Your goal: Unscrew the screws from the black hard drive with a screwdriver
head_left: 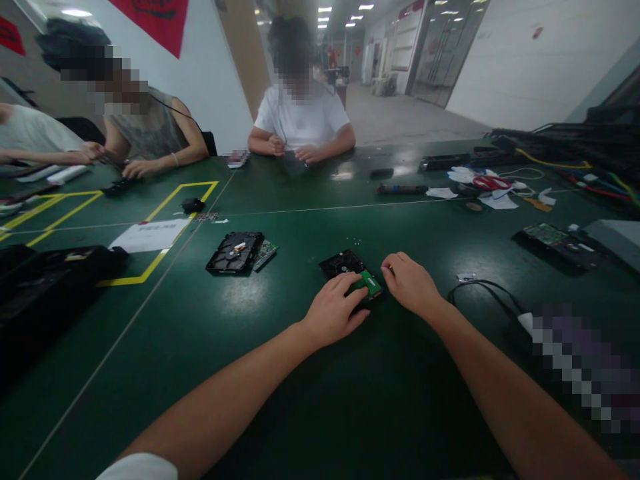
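A black hard drive (342, 263) with a green circuit board (371, 284) lies on the green table in front of me. My left hand (340, 305) is on the drive, its fingers bent over the board and its thumb at the near edge, partly hiding both. Just right of the drive, my right hand (407, 281) is closed in a pinch. A speck of yellow shows at its fingertips; the rest of what it holds is hidden. Several tiny screws (354, 241) are scattered beyond the drive.
Another hard drive (235, 253) lies to the left, a loose circuit board (265, 255) beside it. At right are a drive with an exposed board (560, 245), a black cable (483, 283) and a pile of wires (495, 183). Several people sit across the table (280, 373).
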Motion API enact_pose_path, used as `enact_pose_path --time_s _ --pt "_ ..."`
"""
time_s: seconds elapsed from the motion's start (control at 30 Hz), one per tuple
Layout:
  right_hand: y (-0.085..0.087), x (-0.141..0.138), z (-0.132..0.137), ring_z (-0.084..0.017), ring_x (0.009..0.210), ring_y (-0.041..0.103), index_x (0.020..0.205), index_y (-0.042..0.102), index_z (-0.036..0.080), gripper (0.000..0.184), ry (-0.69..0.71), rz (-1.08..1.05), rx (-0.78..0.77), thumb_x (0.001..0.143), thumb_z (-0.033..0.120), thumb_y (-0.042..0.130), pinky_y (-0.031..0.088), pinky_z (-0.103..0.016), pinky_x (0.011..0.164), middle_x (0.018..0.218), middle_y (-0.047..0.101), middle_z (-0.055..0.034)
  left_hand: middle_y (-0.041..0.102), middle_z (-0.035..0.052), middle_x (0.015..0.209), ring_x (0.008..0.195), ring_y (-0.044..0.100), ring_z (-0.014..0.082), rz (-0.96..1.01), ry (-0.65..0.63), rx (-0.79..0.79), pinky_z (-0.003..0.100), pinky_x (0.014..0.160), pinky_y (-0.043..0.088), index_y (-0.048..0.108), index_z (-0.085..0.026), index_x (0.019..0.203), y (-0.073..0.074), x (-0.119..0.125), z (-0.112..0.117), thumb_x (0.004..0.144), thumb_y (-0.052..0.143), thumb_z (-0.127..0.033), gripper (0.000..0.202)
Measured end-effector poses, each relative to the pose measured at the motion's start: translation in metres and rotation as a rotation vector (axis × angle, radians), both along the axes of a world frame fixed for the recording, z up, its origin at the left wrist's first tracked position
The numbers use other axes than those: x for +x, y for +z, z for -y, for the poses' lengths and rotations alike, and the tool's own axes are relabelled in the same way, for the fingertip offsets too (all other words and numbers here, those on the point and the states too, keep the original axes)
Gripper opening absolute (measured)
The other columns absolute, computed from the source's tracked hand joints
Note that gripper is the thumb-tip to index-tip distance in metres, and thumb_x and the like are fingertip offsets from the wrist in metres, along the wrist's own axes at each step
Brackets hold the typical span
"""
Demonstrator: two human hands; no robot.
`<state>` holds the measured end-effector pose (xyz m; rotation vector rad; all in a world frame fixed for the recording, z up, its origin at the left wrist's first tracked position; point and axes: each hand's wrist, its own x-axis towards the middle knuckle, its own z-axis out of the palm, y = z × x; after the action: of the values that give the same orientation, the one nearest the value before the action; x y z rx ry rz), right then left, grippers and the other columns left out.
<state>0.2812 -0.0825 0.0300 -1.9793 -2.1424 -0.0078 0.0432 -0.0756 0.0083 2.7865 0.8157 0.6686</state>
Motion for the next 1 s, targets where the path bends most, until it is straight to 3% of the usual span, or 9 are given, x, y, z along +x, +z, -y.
enact_pose_path --time_s 0.2,0.43,0.73,1.0 --pt "0.001 0.003 -0.001 -0.024 0.094 0.066 0.105 0.06 0.018 0.016 -0.007 -0.073 0.081 0.106 0.022 0.045 0.045 -0.033 0.081 0.105 0.069 -0.0112 0.056 0.0132 0.151 0.146 0.047 0.0337 -0.031 0.069 0.025 0.056 0.12 0.043 0.066 -0.025 0.132 -0.006 0.003 0.0 0.098 0.063 -0.037 0.036" --pt "-0.007 0.008 -0.007 -0.023 0.097 0.068 0.1 0.062 0.019 0.012 0.002 -0.162 -0.007 0.102 0.021 0.051 0.046 -0.032 0.088 0.101 0.073 -0.0094 0.056 0.0133 0.15 0.145 0.047 0.0337 -0.028 0.064 0.026 0.055 0.121 0.042 0.064 -0.024 0.134 -0.006 0.002 0.0 0.098 0.062 -0.036 0.038" --pt "-0.013 0.01 -0.008 -0.022 0.099 0.069 0.102 0.063 0.019 0.015 0.02 -0.128 -0.039 0.105 0.023 0.049 0.046 -0.031 0.087 0.106 0.073 -0.0091 0.057 0.0161 0.142 0.134 0.052 0.0361 0.115 0.204 -0.084 0.057 0.116 0.044 0.047 -0.02 0.149 -0.005 0.0 -0.004 0.082 0.078 -0.053 0.08" --pt "-0.012 0.009 -0.005 -0.023 0.097 0.068 0.105 0.063 0.019 0.018 0.023 -0.065 -0.034 0.107 0.024 0.045 0.046 -0.032 0.083 0.107 0.071 -0.0095 0.051 0.0173 0.146 0.142 0.044 0.0389 0.112 0.267 -0.07 0.06 0.12 0.038 0.047 -0.02 0.147 -0.007 -0.006 0.0 0.079 0.08 -0.047 0.08"
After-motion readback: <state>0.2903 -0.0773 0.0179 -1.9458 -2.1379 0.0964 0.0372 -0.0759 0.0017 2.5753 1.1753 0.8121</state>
